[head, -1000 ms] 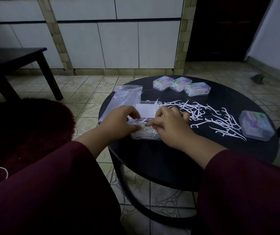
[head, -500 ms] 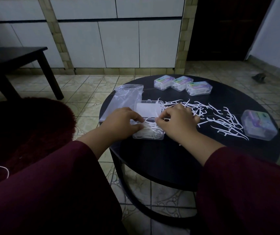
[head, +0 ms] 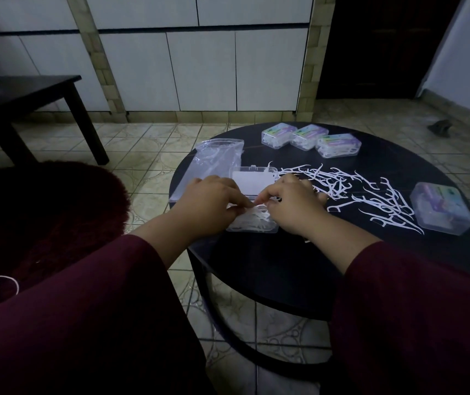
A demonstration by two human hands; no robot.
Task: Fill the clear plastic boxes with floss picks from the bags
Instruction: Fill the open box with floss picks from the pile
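An open clear plastic box (head: 252,225) holding white floss picks lies on the round black table (head: 285,269), its lid (head: 253,181) flipped back. My left hand (head: 209,205) and my right hand (head: 293,205) meet over the box, fingertips pinching floss picks at its top. Loose floss picks (head: 370,198) lie scattered to the right. A clear plastic bag (head: 213,163) lies left of the lid.
Three closed filled boxes (head: 310,139) stand in a row at the table's far edge, and another closed box (head: 441,208) sits at the right edge. A dark red furry seat (head: 42,212) is at left, a black side table (head: 22,92) behind it.
My right hand has drawn back from the loose picks toward the box. Both hands' fingertips have come together over the box's contents.
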